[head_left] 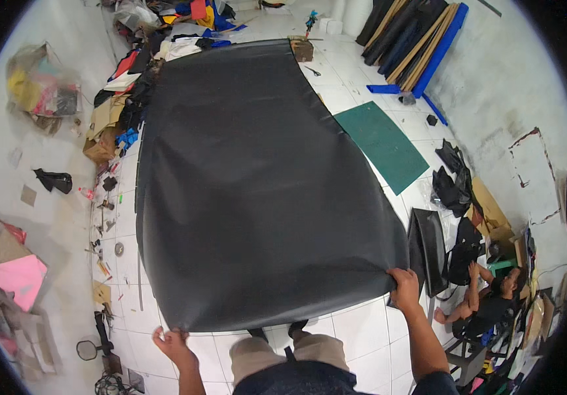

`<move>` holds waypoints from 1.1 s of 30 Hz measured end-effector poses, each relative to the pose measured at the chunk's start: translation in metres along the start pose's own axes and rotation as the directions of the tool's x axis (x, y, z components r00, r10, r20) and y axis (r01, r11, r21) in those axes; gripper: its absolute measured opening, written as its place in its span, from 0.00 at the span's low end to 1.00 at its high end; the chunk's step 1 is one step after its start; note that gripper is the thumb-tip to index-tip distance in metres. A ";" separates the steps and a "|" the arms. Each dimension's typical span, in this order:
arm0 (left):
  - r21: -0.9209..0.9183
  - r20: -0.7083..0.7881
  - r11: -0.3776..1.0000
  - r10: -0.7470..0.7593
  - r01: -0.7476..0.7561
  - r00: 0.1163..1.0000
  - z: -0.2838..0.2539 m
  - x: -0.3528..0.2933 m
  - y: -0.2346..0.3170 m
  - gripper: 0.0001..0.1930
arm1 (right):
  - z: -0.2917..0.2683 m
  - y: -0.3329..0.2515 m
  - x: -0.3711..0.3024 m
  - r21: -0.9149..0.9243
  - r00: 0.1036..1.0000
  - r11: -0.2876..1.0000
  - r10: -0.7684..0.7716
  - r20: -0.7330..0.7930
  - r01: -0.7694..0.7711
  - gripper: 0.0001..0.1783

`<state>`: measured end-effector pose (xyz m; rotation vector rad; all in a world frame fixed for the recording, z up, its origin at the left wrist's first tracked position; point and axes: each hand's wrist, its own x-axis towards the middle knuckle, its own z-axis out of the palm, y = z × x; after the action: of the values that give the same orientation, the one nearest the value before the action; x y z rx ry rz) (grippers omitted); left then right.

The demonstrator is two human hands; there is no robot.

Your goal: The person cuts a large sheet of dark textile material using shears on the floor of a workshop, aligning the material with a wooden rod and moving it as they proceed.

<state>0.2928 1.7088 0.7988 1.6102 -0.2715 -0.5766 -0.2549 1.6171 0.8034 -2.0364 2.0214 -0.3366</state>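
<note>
Left hand [173, 343] pinched near-left corner of black sheet [250, 184] | right hand [405, 283] gripped near-right corner | sheet lay spread over white tiled floor [362, 329], green cutting mat [382, 145] beside.

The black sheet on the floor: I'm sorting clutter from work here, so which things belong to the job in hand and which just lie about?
In hand:
black sheet
left hand gripping its near left corner
right hand gripping its near right corner

Lying about:
green cutting mat
scissors
rolls against the wall
fabric scraps
</note>
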 end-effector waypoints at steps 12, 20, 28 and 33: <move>0.293 0.255 0.879 -0.452 0.377 0.855 0.063 0.110 -0.368 0.16 | 0.371 0.184 0.063 -0.253 0.999 0.967 0.017 -0.050 -0.029 0.36; 0.249 0.448 0.932 -0.353 0.264 0.821 0.125 0.177 -0.583 0.18 | 0.565 0.246 0.115 -0.133 0.959 0.975 0.141 -0.246 -0.178 0.42; -0.006 0.107 0.960 -0.277 0.279 0.955 0.063 0.277 -0.690 0.30 | 0.637 0.259 0.121 0.039 0.974 0.997 0.079 -0.211 -0.072 0.33; 0.001 -0.145 0.960 -0.277 0.280 0.950 0.041 0.325 -0.704 0.36 | 0.650 0.279 0.117 0.058 0.982 0.998 -0.002 -0.188 0.013 0.30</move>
<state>0.4332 1.6043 0.0424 1.7152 0.0597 -0.6697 -0.2980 1.5093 0.0957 -2.0451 2.0838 -0.6037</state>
